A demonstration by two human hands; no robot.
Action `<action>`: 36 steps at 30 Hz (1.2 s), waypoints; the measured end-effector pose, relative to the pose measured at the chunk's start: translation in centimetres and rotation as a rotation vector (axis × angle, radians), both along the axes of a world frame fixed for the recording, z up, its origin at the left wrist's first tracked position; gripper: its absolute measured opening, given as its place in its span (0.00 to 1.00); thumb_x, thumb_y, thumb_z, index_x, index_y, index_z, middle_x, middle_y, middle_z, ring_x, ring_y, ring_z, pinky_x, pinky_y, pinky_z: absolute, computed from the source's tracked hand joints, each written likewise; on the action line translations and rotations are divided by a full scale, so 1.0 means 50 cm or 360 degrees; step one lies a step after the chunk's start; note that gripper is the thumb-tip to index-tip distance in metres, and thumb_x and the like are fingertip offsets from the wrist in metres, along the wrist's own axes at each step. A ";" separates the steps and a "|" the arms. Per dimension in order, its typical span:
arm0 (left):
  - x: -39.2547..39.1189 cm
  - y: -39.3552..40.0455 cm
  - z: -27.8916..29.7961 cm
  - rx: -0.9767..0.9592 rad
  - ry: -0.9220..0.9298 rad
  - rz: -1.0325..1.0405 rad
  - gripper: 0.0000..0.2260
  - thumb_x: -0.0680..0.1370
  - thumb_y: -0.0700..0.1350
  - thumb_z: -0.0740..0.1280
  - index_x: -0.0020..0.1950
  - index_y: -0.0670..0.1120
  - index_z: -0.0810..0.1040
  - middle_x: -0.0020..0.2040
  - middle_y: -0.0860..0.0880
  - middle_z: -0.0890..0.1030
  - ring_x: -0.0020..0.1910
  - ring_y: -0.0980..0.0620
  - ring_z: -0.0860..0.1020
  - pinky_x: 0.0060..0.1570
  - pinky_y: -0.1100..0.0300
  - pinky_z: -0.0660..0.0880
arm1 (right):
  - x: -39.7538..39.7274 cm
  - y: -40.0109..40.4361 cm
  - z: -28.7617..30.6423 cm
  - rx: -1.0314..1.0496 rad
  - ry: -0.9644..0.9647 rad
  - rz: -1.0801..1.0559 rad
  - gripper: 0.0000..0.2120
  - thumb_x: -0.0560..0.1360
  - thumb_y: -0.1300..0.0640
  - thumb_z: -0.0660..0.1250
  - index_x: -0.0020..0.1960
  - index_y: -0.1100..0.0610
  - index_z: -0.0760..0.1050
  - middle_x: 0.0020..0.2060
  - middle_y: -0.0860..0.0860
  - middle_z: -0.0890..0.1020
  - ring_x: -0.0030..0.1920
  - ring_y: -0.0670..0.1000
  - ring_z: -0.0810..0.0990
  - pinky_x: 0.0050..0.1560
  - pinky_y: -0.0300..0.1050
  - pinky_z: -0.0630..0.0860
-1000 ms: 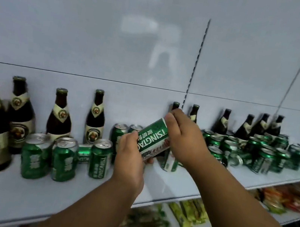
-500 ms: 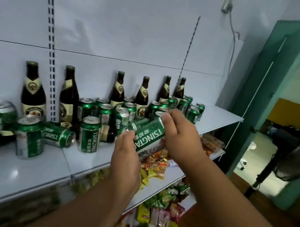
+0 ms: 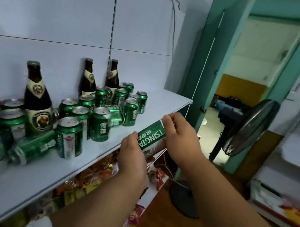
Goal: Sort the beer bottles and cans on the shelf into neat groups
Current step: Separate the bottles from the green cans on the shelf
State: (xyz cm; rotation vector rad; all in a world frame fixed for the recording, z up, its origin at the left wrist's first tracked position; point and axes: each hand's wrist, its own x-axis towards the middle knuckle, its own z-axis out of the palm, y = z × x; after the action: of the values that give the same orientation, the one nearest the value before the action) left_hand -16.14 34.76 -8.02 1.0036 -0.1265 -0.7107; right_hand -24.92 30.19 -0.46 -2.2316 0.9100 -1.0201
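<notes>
A green Tsingtao can (image 3: 151, 136) lies tilted between both hands, just off the front edge of the white shelf (image 3: 158, 103). My left hand (image 3: 132, 159) grips its lower end and my right hand (image 3: 180, 135) grips its upper end. On the shelf stand several green cans (image 3: 100, 125) mixed with dark brown beer bottles (image 3: 36, 99). Two more bottles (image 3: 88, 82) stand at the back wall. One can (image 3: 30, 149) lies on its side at the left, another (image 3: 116, 118) among the upright ones.
The shelf's right end (image 3: 175, 99) is bare up to its corner. A lower shelf holds colourful snack packets (image 3: 83, 181). A black standing fan (image 3: 245, 128) stands on the floor at the right before a teal door frame (image 3: 202, 62). Another shelving unit (image 3: 295, 156) stands at far right.
The view has swung to the right along the shelf, bringing the shelf's right end, the doorway and the fan into sight. Both hands keep their hold on the tilted can.
</notes>
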 end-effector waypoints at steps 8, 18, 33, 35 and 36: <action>-0.024 -0.326 -0.046 -0.0051 0.0023 -0.0088 0.24 0.70 0.62 0.61 0.61 0.52 0.78 0.56 0.44 0.83 0.55 0.39 0.81 0.52 0.41 0.78 | -0.006 -0.344 -0.042 0.0168 -0.0025 0.0073 0.13 0.80 0.41 0.56 0.50 0.48 0.74 0.41 0.48 0.81 0.42 0.49 0.81 0.47 0.56 0.80; 0.101 -0.526 -0.029 0.0039 0.0023 0.0284 0.20 0.81 0.59 0.59 0.59 0.43 0.72 0.45 0.44 0.80 0.36 0.48 0.81 0.37 0.54 0.78 | 0.197 -0.630 -0.060 0.0313 -0.0015 0.0496 0.15 0.79 0.39 0.58 0.52 0.49 0.75 0.43 0.48 0.81 0.45 0.49 0.80 0.49 0.49 0.77; 0.270 -0.731 -0.043 0.0647 -0.0590 0.0315 0.05 0.83 0.51 0.61 0.54 0.57 0.75 0.46 0.55 0.80 0.47 0.55 0.77 0.58 0.51 0.76 | 0.448 -0.887 -0.021 -0.0080 0.0264 0.0781 0.09 0.77 0.46 0.63 0.51 0.50 0.75 0.47 0.47 0.81 0.46 0.48 0.79 0.48 0.49 0.79; 0.281 -0.762 -0.051 0.0736 -0.0610 0.0315 0.08 0.83 0.49 0.60 0.46 0.59 0.75 0.44 0.52 0.81 0.42 0.53 0.76 0.56 0.49 0.77 | 0.466 -0.913 -0.026 -0.0131 0.0300 0.0857 0.09 0.77 0.46 0.64 0.51 0.50 0.75 0.47 0.47 0.81 0.47 0.49 0.79 0.48 0.49 0.79; 0.287 -0.779 -0.054 0.0798 -0.0616 0.0308 0.09 0.83 0.48 0.60 0.45 0.58 0.74 0.44 0.50 0.81 0.42 0.51 0.77 0.55 0.47 0.77 | 0.476 -0.925 -0.028 -0.0169 0.0320 0.0897 0.09 0.77 0.46 0.64 0.51 0.50 0.75 0.47 0.47 0.81 0.47 0.49 0.79 0.48 0.49 0.78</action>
State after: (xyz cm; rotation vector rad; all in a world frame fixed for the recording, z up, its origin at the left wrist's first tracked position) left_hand -1.77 -4.17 -10.71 1.6071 -0.1891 -0.3660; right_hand -1.14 -16.07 -1.84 -2.4986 0.2627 -0.6000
